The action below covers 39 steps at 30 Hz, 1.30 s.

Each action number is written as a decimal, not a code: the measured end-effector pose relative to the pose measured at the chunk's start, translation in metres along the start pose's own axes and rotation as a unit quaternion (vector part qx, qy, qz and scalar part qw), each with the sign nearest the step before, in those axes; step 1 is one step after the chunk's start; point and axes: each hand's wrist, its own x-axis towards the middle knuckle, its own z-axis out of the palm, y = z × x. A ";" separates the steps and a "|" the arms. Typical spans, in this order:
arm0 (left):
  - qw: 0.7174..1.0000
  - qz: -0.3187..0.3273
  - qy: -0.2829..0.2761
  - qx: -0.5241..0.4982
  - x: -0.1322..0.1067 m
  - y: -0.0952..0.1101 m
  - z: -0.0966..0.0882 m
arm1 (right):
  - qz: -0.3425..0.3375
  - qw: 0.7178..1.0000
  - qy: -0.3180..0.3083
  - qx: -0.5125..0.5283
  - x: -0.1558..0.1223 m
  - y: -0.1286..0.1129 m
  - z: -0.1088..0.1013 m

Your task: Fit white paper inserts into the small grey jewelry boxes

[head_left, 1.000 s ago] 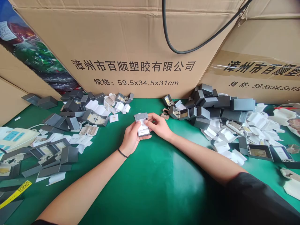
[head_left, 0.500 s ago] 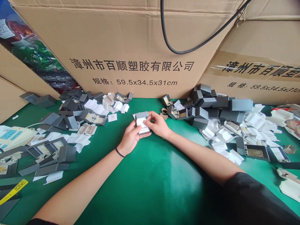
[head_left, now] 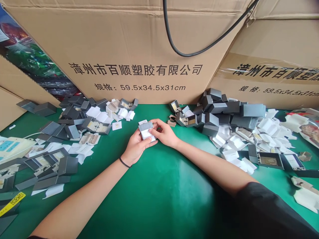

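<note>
Both hands meet over the green table, around a small dark grey box with a white insert showing inside it. My left hand wraps the box from the left and below, its thumb on the near edge. My right hand grips from the right, with thumb and fingers on the white insert and the box's side. A bit of white card sticks out behind the box. The underside of the box is hidden by the fingers.
Piles of opened grey boxes and white paper inserts lie to the left. More grey boxes and white inserts are heaped to the right. Large cardboard cartons stand behind, with a black cable hanging in front. A yellow tag lies at lower left.
The box is turned and tilted a little in my hands, and less of the white insert shows. My right fingers have shifted along it. The whole view has slid slightly.
</note>
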 end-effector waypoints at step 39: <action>0.997 -0.017 0.065 0.042 -0.001 -0.005 0.000 | -0.031 0.965 0.112 -0.235 -0.002 -0.011 -0.003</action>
